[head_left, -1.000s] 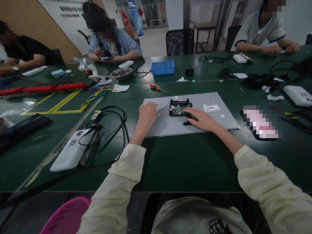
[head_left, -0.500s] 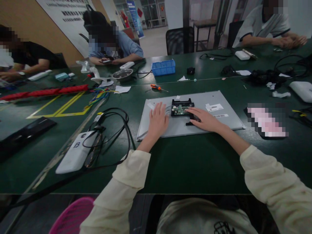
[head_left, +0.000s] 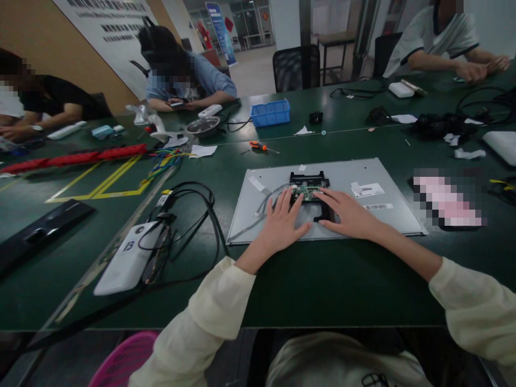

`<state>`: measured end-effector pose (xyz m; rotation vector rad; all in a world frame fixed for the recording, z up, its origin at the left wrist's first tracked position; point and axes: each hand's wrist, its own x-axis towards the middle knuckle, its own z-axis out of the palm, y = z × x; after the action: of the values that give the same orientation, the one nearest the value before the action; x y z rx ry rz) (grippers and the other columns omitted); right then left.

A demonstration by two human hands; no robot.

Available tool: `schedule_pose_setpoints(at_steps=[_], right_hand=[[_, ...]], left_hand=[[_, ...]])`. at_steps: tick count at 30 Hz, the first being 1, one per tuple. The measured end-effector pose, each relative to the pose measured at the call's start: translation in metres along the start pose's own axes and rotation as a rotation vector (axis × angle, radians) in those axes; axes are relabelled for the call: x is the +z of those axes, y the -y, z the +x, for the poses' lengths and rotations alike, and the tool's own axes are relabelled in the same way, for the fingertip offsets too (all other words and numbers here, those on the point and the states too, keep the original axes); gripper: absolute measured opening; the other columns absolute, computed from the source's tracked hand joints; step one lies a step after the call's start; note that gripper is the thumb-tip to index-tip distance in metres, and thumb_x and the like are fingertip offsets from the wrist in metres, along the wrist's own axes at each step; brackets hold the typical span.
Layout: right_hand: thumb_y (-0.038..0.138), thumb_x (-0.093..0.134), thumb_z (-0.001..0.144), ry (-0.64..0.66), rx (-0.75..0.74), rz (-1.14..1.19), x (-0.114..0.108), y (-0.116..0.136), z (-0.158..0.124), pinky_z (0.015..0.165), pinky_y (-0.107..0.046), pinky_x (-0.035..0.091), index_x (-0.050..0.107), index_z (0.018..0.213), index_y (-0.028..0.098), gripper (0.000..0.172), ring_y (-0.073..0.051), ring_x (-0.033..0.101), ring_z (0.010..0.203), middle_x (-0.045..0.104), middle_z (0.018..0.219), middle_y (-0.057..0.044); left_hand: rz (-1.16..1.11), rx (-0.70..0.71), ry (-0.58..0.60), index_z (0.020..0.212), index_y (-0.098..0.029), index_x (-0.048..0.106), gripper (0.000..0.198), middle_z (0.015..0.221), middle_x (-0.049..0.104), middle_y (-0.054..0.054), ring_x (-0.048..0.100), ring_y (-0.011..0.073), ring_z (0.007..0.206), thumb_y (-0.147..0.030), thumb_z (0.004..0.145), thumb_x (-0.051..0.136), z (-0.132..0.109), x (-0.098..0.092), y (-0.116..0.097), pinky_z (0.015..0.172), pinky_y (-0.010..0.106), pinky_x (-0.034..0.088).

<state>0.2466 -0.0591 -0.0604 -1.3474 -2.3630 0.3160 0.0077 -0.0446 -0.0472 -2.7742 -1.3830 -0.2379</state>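
A flat grey display panel (head_left: pixel 266 226) lies back side up on the green table. On it sits a black bracket (head_left: pixel 308 178) with a green circuit board (head_left: pixel 308 192) in it. My left hand (head_left: pixel 282 219) is spread, its fingertips at the board's left end, over some grey wires (head_left: pixel 262 207). My right hand (head_left: pixel 352 215) has its fingers stretched out, touching the board's right end and the bracket's lower arm. The fingers partly cover the board. Right of the bracket are white labels (head_left: pixel 366 189) on the panel.
Left of the panel lie a white power bank (head_left: pixel 124 260) and looped black cables (head_left: pixel 212 196). Behind it are an orange screwdriver (head_left: pixel 260 146), a blue basket (head_left: pixel 270 114) and a metal bowl (head_left: pixel 203 126). A phone (head_left: pixel 447 201) lies at right. Several people sit around the table.
My left hand has moved right, from the panel's left part onto the board's left end. My right hand stays at the board's right end. The panel sits slightly further right and lower in view.
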Motion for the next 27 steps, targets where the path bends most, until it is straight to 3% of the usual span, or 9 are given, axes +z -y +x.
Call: schedule_pose_setpoints(at_steps=[8, 14, 18, 27], right_hand=[[0.057, 0.050, 0.086, 0.005, 0.005, 0.019, -0.005, 0.014, -0.017, 0.111, -0.058, 0.032, 0.024, 0.151, 0.032, 0.074, -0.034, 0.037, 0.137, 0.033, 0.154, -0.008], [0.061, 0.055, 0.082, 0.015, 0.029, 0.073, -0.007, 0.013, -0.021, 0.105, -0.061, 0.038, 0.028, 0.148, 0.035, 0.076, -0.036, 0.041, 0.133, 0.036, 0.151, -0.008], [0.061, 0.058, 0.080, 0.061, 0.029, 0.108, -0.014, 0.011, -0.023, 0.103, -0.058, 0.043, 0.033, 0.145, 0.036, 0.074, -0.036, 0.043, 0.131, 0.037, 0.148, -0.009], [0.063, 0.065, 0.072, 0.172, 0.002, 0.128, -0.038, 0.001, -0.029, 0.096, -0.054, 0.049, 0.041, 0.140, 0.036, 0.077, -0.035, 0.051, 0.120, 0.043, 0.140, -0.009]], left_hand=[[-0.012, 0.005, -0.014, 0.151, -0.024, 0.023, 0.074, 0.158, 0.021, 0.015, 0.016, 0.0344, 0.146, -0.062, 0.090, 0.038, -0.015, -0.002, -0.013, 0.115, 0.059, 0.018], [-0.015, -0.018, -0.050, 0.151, -0.029, 0.023, 0.073, 0.154, 0.030, 0.015, 0.020, 0.0353, 0.145, -0.061, 0.088, 0.041, -0.024, 0.000, -0.021, 0.113, 0.064, 0.016], [-0.015, -0.017, -0.036, 0.151, -0.025, 0.025, 0.072, 0.153, 0.030, 0.018, 0.020, 0.0357, 0.144, -0.060, 0.090, 0.038, -0.028, 0.000, -0.026, 0.112, 0.066, 0.016], [-0.068, 0.044, 0.012, 0.144, -0.022, 0.040, 0.057, 0.147, 0.038, 0.017, 0.033, 0.0322, 0.138, -0.047, 0.092, 0.041, -0.028, -0.014, -0.037, 0.112, 0.053, 0.029]])
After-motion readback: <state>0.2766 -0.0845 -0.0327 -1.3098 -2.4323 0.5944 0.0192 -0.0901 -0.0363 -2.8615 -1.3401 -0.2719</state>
